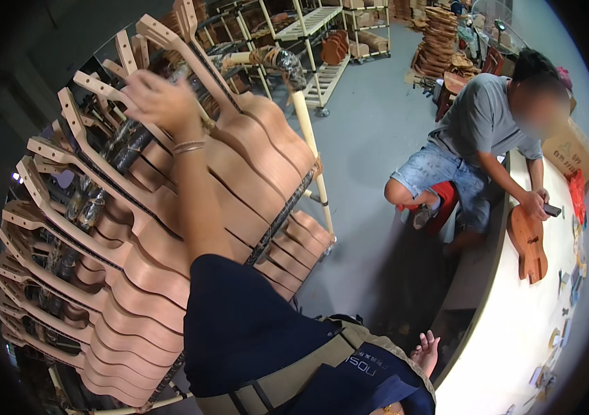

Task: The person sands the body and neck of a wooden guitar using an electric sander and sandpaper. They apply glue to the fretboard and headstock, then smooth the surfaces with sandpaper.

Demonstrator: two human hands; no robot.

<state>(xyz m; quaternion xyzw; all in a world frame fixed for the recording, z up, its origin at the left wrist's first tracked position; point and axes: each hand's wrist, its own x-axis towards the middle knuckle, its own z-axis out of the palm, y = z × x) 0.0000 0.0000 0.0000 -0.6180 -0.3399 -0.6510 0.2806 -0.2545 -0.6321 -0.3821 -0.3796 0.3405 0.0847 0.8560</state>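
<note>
My left hand (159,102), blurred by motion, is raised among the headstocks of a packed row of unfinished wooden ukuleles or small guitars (145,297). Its fingers overlap one pale headstock (100,88) with peg holes; whether they grip it cannot be told. The instruments stand side by side on a rack, necks slanting up to the left and rounded bodies to the right. Low by my right side, my right hand (426,351) is open, its fingers stretched out and holding nothing, near the edge of a white workbench (491,346).
A padded rack post (305,124) rises beside the instruments. Across the aisle, a seated person (484,117) works over a brown ukulele-shaped body (528,242) on the bench. Small tools and a cardboard box (571,149) lie there. Wheeled shelves (322,83) and stacked wooden parts (436,41) stand behind.
</note>
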